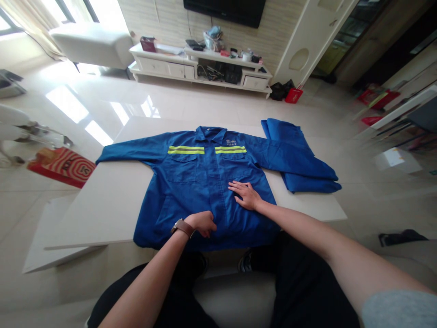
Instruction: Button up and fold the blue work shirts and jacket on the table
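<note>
A blue work jacket (208, 182) with yellow-and-grey reflective strips lies front up on a white table (102, 209), its collar away from me. One sleeve stretches out to the left; the other reaches right, over a folded blue garment (287, 132). My left hand (202, 223), with a brown-strapped watch on the wrist, is closed with curled fingers at the lower front of the jacket, beside the placket. Its fingertips are hidden, so any fabric in them cannot be made out. My right hand (246, 196) rests open on the jacket below the right chest pocket, fingers spread.
A red-and-brown paper bag (68, 166) stands by the table's left edge. Beyond the tiled floor are a white TV cabinet (164, 66) holding various items and a pale upholstered seat (94, 45). My legs are close to the table's near edge.
</note>
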The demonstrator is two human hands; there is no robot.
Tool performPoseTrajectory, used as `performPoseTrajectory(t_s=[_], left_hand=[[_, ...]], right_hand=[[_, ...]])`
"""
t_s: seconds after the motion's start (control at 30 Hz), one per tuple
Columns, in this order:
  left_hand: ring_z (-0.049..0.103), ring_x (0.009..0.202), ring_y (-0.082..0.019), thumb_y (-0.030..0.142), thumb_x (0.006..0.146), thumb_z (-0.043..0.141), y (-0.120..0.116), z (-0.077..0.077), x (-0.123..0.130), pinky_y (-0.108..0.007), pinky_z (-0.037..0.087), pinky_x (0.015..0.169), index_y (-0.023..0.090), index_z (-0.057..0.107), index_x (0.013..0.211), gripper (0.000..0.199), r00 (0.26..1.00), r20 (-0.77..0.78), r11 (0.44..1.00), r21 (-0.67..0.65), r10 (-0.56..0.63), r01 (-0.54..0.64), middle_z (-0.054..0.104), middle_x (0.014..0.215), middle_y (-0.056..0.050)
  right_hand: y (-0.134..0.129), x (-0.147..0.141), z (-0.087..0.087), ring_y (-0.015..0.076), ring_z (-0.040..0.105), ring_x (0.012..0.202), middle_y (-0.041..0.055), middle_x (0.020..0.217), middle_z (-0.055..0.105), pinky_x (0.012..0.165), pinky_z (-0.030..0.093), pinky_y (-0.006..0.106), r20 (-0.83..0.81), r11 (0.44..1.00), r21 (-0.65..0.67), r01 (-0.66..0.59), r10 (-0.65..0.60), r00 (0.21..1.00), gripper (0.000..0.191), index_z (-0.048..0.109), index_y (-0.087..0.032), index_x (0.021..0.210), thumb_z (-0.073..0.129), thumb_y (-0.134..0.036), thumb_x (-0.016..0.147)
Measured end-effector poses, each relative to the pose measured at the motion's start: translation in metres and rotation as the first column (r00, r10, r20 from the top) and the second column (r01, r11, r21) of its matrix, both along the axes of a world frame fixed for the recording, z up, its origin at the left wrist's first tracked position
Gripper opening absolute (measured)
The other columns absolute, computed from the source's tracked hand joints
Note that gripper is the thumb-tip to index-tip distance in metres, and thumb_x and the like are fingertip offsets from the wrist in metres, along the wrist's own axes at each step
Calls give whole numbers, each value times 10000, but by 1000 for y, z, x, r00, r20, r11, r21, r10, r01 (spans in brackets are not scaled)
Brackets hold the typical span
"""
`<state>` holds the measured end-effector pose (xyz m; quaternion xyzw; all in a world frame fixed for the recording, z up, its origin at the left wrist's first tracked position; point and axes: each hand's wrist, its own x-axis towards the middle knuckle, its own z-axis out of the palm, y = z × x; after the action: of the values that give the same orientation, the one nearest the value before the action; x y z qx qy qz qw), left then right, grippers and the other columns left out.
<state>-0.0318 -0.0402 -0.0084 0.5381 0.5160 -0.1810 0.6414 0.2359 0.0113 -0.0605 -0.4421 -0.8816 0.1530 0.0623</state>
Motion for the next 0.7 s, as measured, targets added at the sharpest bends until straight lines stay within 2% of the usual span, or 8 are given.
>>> performPoseTrajectory(t_s=[0.13, 0.2, 0.27, 0.33, 0.4, 0.53, 0.7], left_hand=[[738, 710, -199, 170, 839, 529, 7, 5, -9, -271, 576, 656, 165, 580, 568, 275, 982, -134, 988, 62, -133, 142, 726, 674, -84], [724, 673, -215, 198, 850, 514, 12, 7, -17, -295, 558, 648, 172, 576, 559, 299, 968, -204, 969, 166, -148, 184, 709, 643, -97], [716, 653, -223, 237, 861, 515, 16, 9, -23, -307, 539, 674, 179, 614, 623, 265, 968, -232, 930, 329, -91, 166, 701, 619, -89], [713, 641, -217, 280, 886, 506, 18, 11, -24, -305, 519, 708, 197, 667, 747, 229, 972, -235, 855, 505, 3, 119, 711, 633, -64], [706, 616, -206, 328, 928, 468, 19, 14, -22, -298, 500, 716, 219, 688, 840, 260, 975, -209, 786, 614, 73, 72, 718, 657, -44], [689, 599, -189, 371, 978, 398, 20, 20, -14, -278, 466, 684, 233, 690, 906, 331, 987, -130, 742, 670, 98, 15, 726, 706, -35], [713, 746, -212, 356, 974, 425, 18, 26, -8, -278, 452, 713, 247, 704, 996, 300, 973, -194, 696, 716, 124, 54, 755, 838, -61]], right_hand=[[0, 0, 1, 281, 367, 1498, 62, 1615, 426, 1132, 298, 545, 2, 1000, -4, 1, -1, 1000, 576, 470, -315, 1532, 491, -296, 957], [0, 0, 0, 280, 365, 1499, 63, 1616, 425, 1135, 294, 546, 2, 1000, -6, 2, -2, 1000, 584, 464, -315, 1537, 497, -294, 954], [0, 0, -1, 277, 360, 1502, 61, 1617, 425, 1141, 288, 548, 1, 1000, -8, 1, -1, 1000, 591, 457, -320, 1541, 502, -292, 952], [0, 1, -2, 272, 356, 1505, 57, 1616, 427, 1144, 286, 549, 0, 1000, -7, -1, 1, 1000, 587, 457, -326, 1540, 501, -291, 955], [0, 1, -3, 268, 354, 1506, 55, 1615, 428, 1145, 288, 550, -3, 1000, -3, 1, -1, 1000, 578, 461, -328, 1536, 498, -293, 960], [0, 1, -2, 269, 353, 1506, 59, 1617, 424, 1143, 292, 549, -5, 1000, -6, 1, -1, 1000, 577, 464, -321, 1533, 501, -288, 959], [0, 0, -1, 267, 347, 1510, 54, 1616, 428, 1146, 282, 549, -8, 1000, -15, 0, 0, 1000, 574, 473, -328, 1525, 507, -294, 954]])
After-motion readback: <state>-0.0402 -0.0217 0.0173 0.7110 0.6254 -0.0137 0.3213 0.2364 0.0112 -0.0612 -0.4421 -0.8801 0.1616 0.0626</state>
